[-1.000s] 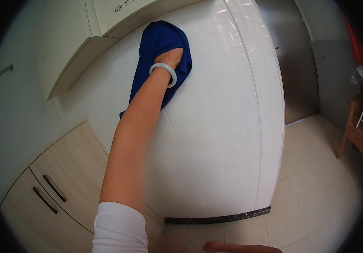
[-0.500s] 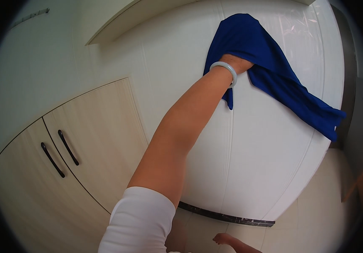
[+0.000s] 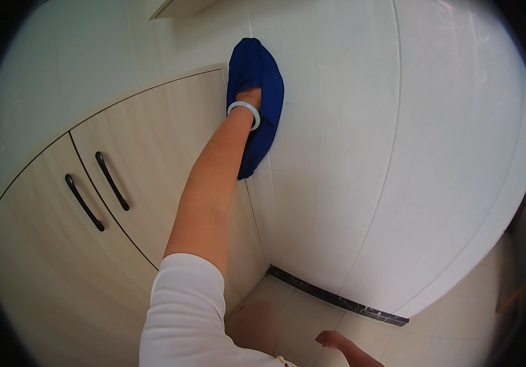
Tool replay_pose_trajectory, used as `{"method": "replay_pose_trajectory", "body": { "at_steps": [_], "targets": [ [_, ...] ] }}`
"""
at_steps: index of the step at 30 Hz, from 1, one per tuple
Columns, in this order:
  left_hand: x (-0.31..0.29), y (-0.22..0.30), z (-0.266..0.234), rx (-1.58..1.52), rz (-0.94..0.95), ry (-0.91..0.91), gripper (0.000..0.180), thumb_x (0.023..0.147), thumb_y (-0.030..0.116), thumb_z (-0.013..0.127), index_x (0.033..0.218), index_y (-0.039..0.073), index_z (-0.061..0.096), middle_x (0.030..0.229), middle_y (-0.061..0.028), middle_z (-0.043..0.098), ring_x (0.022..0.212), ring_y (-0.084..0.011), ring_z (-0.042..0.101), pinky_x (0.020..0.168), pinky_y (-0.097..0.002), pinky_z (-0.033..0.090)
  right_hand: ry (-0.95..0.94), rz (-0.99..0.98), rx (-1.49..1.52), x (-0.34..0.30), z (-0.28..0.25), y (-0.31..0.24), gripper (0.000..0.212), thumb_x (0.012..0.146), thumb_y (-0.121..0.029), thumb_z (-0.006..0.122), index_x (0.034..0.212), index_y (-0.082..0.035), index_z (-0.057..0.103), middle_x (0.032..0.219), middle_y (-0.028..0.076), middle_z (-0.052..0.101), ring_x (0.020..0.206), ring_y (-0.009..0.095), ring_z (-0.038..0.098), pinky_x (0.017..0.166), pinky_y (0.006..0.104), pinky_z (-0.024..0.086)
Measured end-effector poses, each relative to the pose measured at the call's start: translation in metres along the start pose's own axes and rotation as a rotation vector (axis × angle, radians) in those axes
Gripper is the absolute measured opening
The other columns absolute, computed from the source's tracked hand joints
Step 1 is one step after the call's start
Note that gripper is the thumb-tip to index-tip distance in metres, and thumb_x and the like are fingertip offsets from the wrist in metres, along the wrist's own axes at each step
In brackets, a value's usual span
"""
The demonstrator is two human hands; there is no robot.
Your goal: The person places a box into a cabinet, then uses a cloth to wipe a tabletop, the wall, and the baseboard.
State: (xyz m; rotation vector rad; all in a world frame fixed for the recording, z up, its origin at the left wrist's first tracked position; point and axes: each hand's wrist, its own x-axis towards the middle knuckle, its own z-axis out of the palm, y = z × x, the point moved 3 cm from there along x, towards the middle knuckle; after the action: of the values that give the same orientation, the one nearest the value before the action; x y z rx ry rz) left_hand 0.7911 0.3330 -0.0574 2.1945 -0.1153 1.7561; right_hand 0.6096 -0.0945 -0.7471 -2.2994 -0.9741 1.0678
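Note:
My left hand is pressed to the white wall, wrapped in a dark blue cloth that hides its fingers. The cloth hangs down past the wrist, close to the cabinet's edge. A pale bangle circles the left wrist, and a white sleeve covers the upper arm. Low down, over the floor, my right hand hangs away from the wall with its fingers curled in. Nothing shows in it.
A light wood cabinet with two black handles stands at the left, against the white wall. A shelf edge juts out above. Dark skirting runs along the wall's foot, over a tiled floor.
My left hand has moved left along the wall with the cloth, up to the cabinet's side. The cloth's long tail no longer trails to the right. My right hand stays low.

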Motion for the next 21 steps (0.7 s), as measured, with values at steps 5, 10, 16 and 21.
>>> {"method": "replay_pose_trajectory", "body": {
  "at_steps": [5, 10, 16, 21],
  "targets": [
    [-0.054, -0.042, -0.015, 0.020, -0.138, 0.050, 0.054, 0.102, 0.031, 0.031, 0.150, 0.007, 0.021, 0.157, -0.0105, 0.019, 0.144, -0.0235, 0.018, 0.119, -0.0327, 0.013, -0.019, 0.041, -0.071, 0.004, 0.004, -0.003, 0.033, 0.087, -0.038, 0.057, 0.106, -0.013, 0.070, 0.097, 0.011, 0.071, 0.089, 0.028, 0.068, 0.081, 0.0362, 0.052],
    [-0.131, -0.039, 0.011, -0.023, -0.214, 0.060, 0.053, 0.102, 0.029, 0.031, 0.149, 0.006, 0.023, 0.156, -0.0109, 0.021, 0.144, -0.0238, 0.020, 0.118, -0.0325, 0.014, -0.040, 0.060, -0.117, 0.012, 0.012, -0.017, 0.036, 0.087, -0.042, 0.057, 0.107, -0.015, 0.070, 0.102, 0.013, 0.069, 0.094, 0.031, 0.065, 0.083, 0.0377, 0.051],
    [-0.164, -0.020, -0.003, -0.049, -0.234, 0.002, 0.051, 0.103, 0.028, 0.031, 0.148, 0.005, 0.026, 0.155, -0.0113, 0.024, 0.143, -0.0242, 0.022, 0.118, -0.0322, 0.016, -0.135, -0.102, -0.178, 0.014, 0.014, -0.023, 0.041, 0.087, -0.048, 0.056, 0.107, -0.014, 0.070, 0.103, 0.015, 0.068, 0.096, 0.035, 0.064, 0.087, 0.0410, 0.049],
    [-0.063, 0.023, -0.066, 0.267, 0.166, 0.066, 0.041, 0.099, 0.016, 0.036, 0.135, 0.002, 0.048, 0.141, -0.0156, 0.046, 0.133, -0.0285, 0.040, 0.113, -0.0338, 0.029, -0.098, 0.095, -0.263, 0.010, -0.003, -0.007, 0.039, 0.087, -0.042, 0.058, 0.106, -0.010, 0.068, 0.103, 0.016, 0.068, 0.097, 0.036, 0.063, 0.085, 0.0430, 0.050]
  ]
}}
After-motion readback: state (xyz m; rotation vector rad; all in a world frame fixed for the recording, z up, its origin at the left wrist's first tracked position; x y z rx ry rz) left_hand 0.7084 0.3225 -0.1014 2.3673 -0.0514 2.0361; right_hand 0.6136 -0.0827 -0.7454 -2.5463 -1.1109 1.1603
